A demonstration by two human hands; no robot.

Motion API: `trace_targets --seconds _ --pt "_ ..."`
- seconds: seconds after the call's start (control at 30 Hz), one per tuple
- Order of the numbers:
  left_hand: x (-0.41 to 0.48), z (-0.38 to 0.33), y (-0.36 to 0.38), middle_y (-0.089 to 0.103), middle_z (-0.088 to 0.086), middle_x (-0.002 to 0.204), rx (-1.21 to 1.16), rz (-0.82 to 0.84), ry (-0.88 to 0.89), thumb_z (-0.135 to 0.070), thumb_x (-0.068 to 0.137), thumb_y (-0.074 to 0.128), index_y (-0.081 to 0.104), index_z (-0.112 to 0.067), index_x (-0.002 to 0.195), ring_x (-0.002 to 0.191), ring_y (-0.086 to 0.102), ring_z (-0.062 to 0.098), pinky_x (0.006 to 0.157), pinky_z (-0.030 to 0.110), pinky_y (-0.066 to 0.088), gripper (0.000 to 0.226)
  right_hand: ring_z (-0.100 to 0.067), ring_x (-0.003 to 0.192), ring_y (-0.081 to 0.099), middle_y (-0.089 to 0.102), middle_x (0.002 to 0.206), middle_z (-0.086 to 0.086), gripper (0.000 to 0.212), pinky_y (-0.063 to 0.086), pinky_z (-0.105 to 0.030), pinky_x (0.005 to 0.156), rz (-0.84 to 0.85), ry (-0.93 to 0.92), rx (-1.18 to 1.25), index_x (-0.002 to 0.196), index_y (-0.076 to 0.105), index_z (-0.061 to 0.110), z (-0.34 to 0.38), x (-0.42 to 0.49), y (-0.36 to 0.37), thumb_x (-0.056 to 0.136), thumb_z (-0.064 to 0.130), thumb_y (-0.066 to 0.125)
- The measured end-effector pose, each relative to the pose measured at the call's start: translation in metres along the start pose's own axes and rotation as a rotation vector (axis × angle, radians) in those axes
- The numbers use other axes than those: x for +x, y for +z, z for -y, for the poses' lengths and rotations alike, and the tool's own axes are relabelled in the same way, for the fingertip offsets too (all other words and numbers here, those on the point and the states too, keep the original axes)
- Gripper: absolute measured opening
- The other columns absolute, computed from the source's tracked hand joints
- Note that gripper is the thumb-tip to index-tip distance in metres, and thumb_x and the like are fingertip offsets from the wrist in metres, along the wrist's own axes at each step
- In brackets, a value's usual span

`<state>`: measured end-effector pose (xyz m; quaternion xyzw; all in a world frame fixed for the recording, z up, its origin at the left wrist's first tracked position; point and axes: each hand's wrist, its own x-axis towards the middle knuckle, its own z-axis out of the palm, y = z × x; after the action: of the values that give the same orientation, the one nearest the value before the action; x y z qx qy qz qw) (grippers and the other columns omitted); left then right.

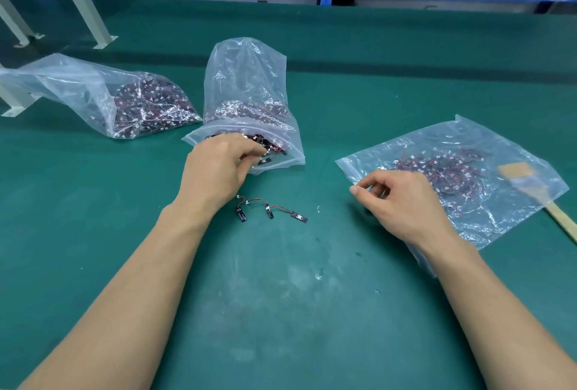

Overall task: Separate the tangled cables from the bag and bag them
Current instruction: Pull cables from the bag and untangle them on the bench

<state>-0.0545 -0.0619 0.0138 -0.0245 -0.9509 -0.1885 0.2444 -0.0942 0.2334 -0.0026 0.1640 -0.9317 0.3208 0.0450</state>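
A: Where's the tangle?

B: Twelve o'clock. Open bag (290, 160) lies with its mouth toward us, tangled cables (274, 147) at its lip. Left hand (218, 164) is in the mouth, fingers curled down and clamped on a few strands.

A: Right hand?

B: Right hand (406, 202) at three o'clock, over the near edge of the flat bag (505, 211). Fingers curled, thumb out toward nine. Whether they pinch the film, cannot tell.

A: Anything already freed?

B: Loose cables (271, 210) on the mat (93, 202), at six o'clock from the open bag, between the hands. More cables show through the flat bag.

A: Handling?

B: My guess is featherweight: thin limp wire, stiff black tab at one end, small white plug at the other. Plugs likely snag neighbours. Take hold at tab or plug, not mid-wire, and draw slowly, since a hard tug could strain the joint. Bag film looks slippery and floppy, so the mouth wants holding open.

A: Other notes?

B: Side bag (93, 92) at ten, tall bag (246, 77) at twelve, both fuller. Brush (559, 214) at three, handle poking past the flat bag.
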Motion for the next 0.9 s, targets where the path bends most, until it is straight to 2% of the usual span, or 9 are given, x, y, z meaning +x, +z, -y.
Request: trace_targets --seconds 0.07,0.13,0.23,0.33,0.4,0.6,0.73,0.9 --pt "-0.001 -0.002 -0.003 0.075 -0.008 0.091 -0.124 -0.031 -0.012 -0.013 0.087 0.076 0.079 -0.022 0.098 0.081 0.066 0.016 0.074 0.035 0.053 0.015 -0.004 0.062 0.060 0.063 0.067 0.025 0.015 0.052 -0.032 0.066 0.000 -0.002 -0.004 0.077 0.073 0.029 0.000 0.000 0.000 0.087 0.040 0.072" --pt "-0.003 -0.007 -0.005 0.073 -0.013 0.084 -0.311 -0.048 -0.040 -0.010 0.085 0.078 0.079 -0.023 0.096 0.072 0.061 0.004 0.070 0.022 0.048 0.017 -0.004 0.062 0.060 0.062 0.067 0.026 0.016 0.052 -0.032 0.066 -0.001 -0.003 -0.005 0.077 0.073 0.029 0.000 0.001 0.000 0.087 0.041 0.072" --pt "-0.006 -0.021 -0.006 0.075 -0.014 0.082 -0.571 -0.007 -0.107 -0.009 0.086 0.077 0.077 -0.028 0.094 0.073 0.066 0.007 0.070 0.020 0.051 0.021 -0.005 0.062 0.061 0.062 0.067 0.027 0.016 0.053 -0.032 0.066 0.000 -0.004 -0.002 0.076 0.073 0.029 0.000 0.000 0.000 0.087 0.041 0.072" --pt "-0.011 -0.036 -0.002 0.076 -0.014 0.083 -0.730 0.107 -0.105 -0.005 0.086 0.076 0.075 -0.031 0.093 0.076 0.070 0.004 0.074 0.014 0.051 0.027 -0.007 0.063 0.062 0.064 0.065 0.024 0.016 0.053 -0.032 0.068 0.001 -0.003 0.004 0.075 0.072 0.029 0.000 0.000 0.000 0.087 0.041 0.072" --pt "-0.013 -0.044 0.002 0.076 -0.010 0.086 -0.812 0.197 -0.089 -0.001 0.086 0.074 0.075 -0.029 0.093 0.078 0.073 0.009 0.078 0.015 0.052 0.029 -0.007 0.063 0.062 0.064 0.064 0.024 0.016 0.053 -0.032 0.068 0.004 -0.002 0.003 0.075 0.072 0.029 0.001 0.000 0.000 0.087 0.041 0.072" --pt "-0.022 -0.056 0.013 0.077 -0.001 0.091 -0.865 0.379 -0.053 -0.001 0.088 0.071 0.074 -0.032 0.098 0.085 0.076 0.017 0.084 0.028 0.059 0.032 -0.009 0.063 0.062 0.065 0.061 0.019 0.016 0.054 -0.034 0.067 0.007 0.006 0.001 0.077 0.073 0.029 0.001 0.000 0.000 0.087 0.042 0.072" --pt "-0.021 -0.056 0.014 0.076 -0.009 0.088 -0.770 0.418 -0.016 -0.004 0.088 0.073 0.074 -0.032 0.095 0.083 0.074 0.008 0.077 0.020 0.057 0.029 -0.007 0.063 0.062 0.065 0.061 0.017 0.016 0.053 -0.033 0.068 0.006 0.002 -0.006 0.078 0.073 0.028 0.001 0.000 -0.001 0.087 0.042 0.072" --pt "-0.019 -0.055 0.007 0.077 -0.010 0.090 -0.681 0.508 0.027 -0.006 0.081 0.081 0.074 -0.030 0.099 0.084 0.072 0.004 0.082 0.018 0.055 0.031 -0.008 0.064 0.062 0.066 0.060 0.016 0.016 0.054 -0.034 0.069 0.011 0.003 -0.007 0.078 0.073 0.028 0.002 -0.001 -0.002 0.087 0.041 0.072"
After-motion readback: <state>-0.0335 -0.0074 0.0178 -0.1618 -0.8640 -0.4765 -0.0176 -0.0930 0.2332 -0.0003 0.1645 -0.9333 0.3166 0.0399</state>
